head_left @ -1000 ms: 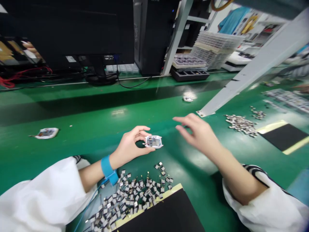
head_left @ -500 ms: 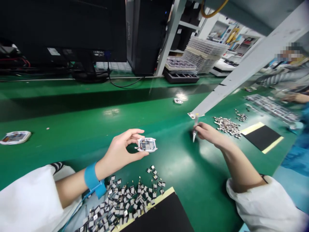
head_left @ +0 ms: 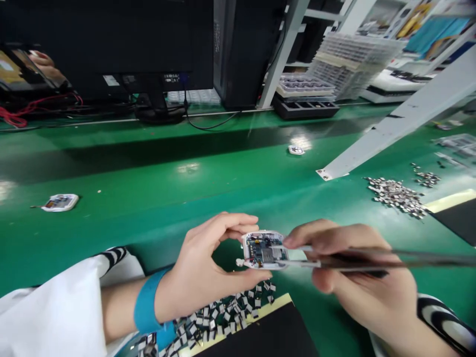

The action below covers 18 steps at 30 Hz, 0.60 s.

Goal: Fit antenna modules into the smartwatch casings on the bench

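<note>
Three small white-framed circuit boards in view. First board (head_left: 60, 202) lies alone on the green bench (head_left: 148, 168), far left. One blue wrist strap (head_left: 147, 305) on the left wrist. Left hand (head_left: 211, 263) pinches the second board (head_left: 264, 250) between thumb and fingers, above a pile of small metal parts (head_left: 223, 312). Right hand (head_left: 360, 277) is closed around one pair of tweezers (head_left: 357, 263), tips at the held board. Third board (head_left: 296, 149) lies farther off on the bench. Two more piles (head_left: 396, 196) (head_left: 427, 178) sit at right.

Surface: we sit at a long green surface (head_left: 156, 168).
Ahead: we face a black monitor (head_left: 104, 39) and computer tower (head_left: 245, 49).
Right: a white beam (head_left: 394, 134) slants past us.
Beyond: we see a white shelf frame (head_left: 283, 54).
</note>
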Each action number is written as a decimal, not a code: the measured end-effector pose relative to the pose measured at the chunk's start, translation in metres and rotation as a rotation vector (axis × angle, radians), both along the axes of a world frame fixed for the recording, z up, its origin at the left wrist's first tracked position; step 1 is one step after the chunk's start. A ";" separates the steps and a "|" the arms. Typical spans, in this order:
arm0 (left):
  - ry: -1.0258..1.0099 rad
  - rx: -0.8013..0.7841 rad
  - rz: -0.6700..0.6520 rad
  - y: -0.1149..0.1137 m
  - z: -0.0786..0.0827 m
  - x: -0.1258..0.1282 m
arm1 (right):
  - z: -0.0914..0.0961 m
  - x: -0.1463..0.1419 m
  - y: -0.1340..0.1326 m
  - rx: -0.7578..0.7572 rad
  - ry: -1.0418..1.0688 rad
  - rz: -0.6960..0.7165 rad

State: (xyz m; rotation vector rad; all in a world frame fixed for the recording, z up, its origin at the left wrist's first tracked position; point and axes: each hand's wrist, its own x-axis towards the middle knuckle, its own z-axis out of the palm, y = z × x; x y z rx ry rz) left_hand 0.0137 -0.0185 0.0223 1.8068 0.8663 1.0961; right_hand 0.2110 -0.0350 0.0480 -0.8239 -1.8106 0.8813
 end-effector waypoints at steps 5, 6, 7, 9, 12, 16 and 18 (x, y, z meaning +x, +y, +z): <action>0.010 0.030 0.024 -0.003 0.004 -0.001 | 0.006 0.013 -0.004 0.067 -0.124 -0.027; 0.005 0.032 0.026 -0.003 0.004 -0.001 | 0.006 0.013 -0.004 0.060 -0.084 -0.032; 0.000 0.034 0.026 -0.004 0.005 -0.001 | 0.005 0.013 -0.005 0.042 -0.042 -0.026; -0.004 0.054 0.032 -0.005 0.006 -0.001 | 0.002 0.011 -0.006 -0.012 0.022 0.011; -0.012 0.113 0.017 -0.006 0.007 -0.002 | 0.000 0.008 -0.008 -0.098 0.048 0.072; -0.033 0.215 -0.025 -0.005 0.008 -0.004 | 0.000 0.006 -0.008 -0.123 0.058 0.087; -0.005 0.258 -0.032 -0.005 0.009 -0.005 | 0.002 0.005 -0.008 -0.103 0.026 0.066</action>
